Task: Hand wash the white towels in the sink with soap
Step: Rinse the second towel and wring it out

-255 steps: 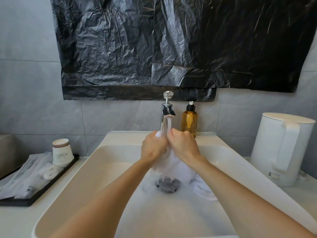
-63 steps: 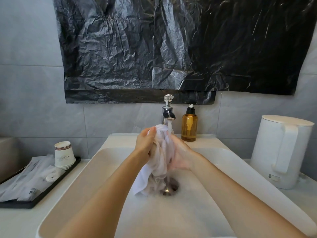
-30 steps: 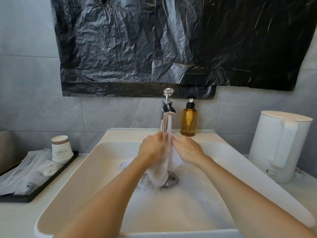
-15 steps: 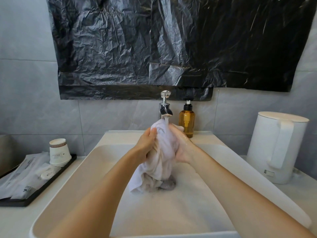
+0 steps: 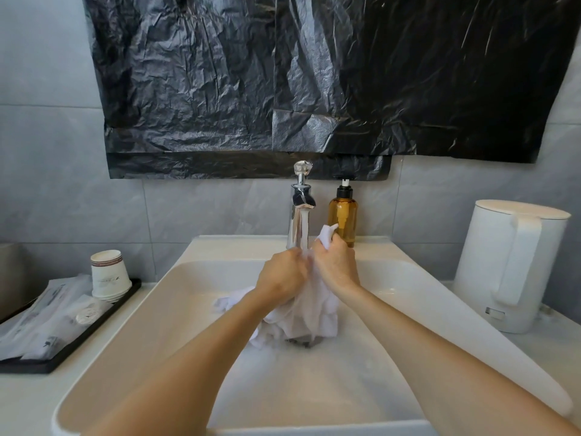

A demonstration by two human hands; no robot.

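Nearest you, the front rim of the white sink (image 5: 110,357) runs across the bottom of the view, and both of your forearms reach over it into the basin. The white towel (image 5: 309,316) is in the middle of the basin: its lower end is bunched on the basin floor over the drain, which is mostly hidden, and one corner trails off to the left. Your left hand (image 5: 284,278) and right hand (image 5: 336,267) are pressed close together, each with fingers curled around the upper part of the towel; a small tip of cloth pokes up above your right fist. Water (image 5: 304,228) runs from the chrome faucet (image 5: 300,196) straight down onto the cloth between your hands.

Just right of the faucet stands an amber soap bottle (image 5: 342,215) with a black pump. On the surface (image 5: 28,398) to the left, a black tray (image 5: 63,350) holds stacked paper cups (image 5: 110,275) and wrapped packets (image 5: 41,322). To the right stands a white kettle (image 5: 509,265). Black plastic sheeting (image 5: 283,73) covers the grey tiled wall above.
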